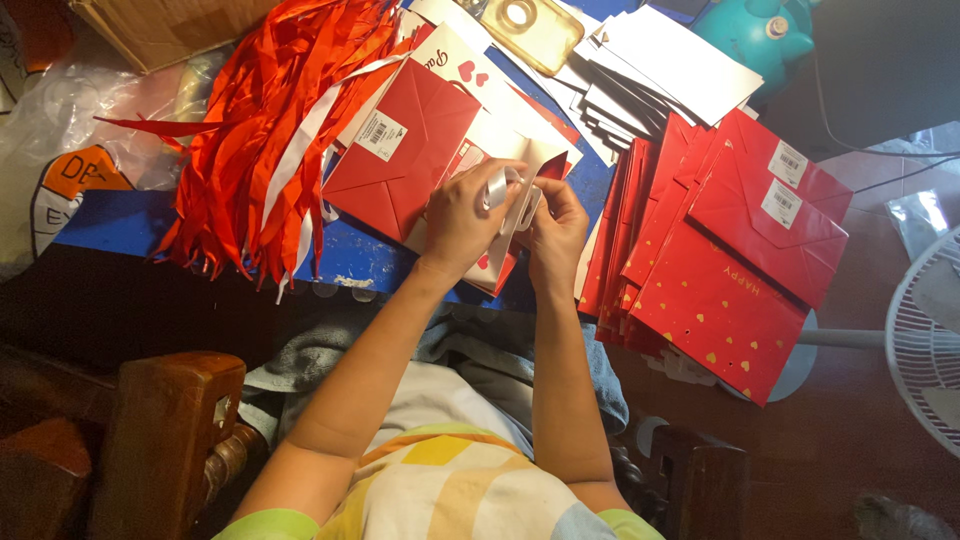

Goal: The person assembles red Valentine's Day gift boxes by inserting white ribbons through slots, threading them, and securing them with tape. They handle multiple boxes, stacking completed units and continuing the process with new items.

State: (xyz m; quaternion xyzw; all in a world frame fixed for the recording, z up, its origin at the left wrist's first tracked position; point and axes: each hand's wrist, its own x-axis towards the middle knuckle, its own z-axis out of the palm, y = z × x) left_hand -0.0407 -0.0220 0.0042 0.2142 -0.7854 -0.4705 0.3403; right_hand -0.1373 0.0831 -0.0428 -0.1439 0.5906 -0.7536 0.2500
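Red-and-white paper bag (520, 165) lies flat, both hands' fingers (468, 200) clamped on its white ribbon (497, 188).

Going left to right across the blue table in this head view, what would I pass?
Clear plastic bag → bundle of red ribbons → left hand → right hand → stack of red gift bags → white fan.

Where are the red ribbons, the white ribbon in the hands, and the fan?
red ribbons (255, 140), head view, middle of the pile.
white ribbon (497, 188), head view, loop between the hands.
fan (930, 340), head view, white grille.
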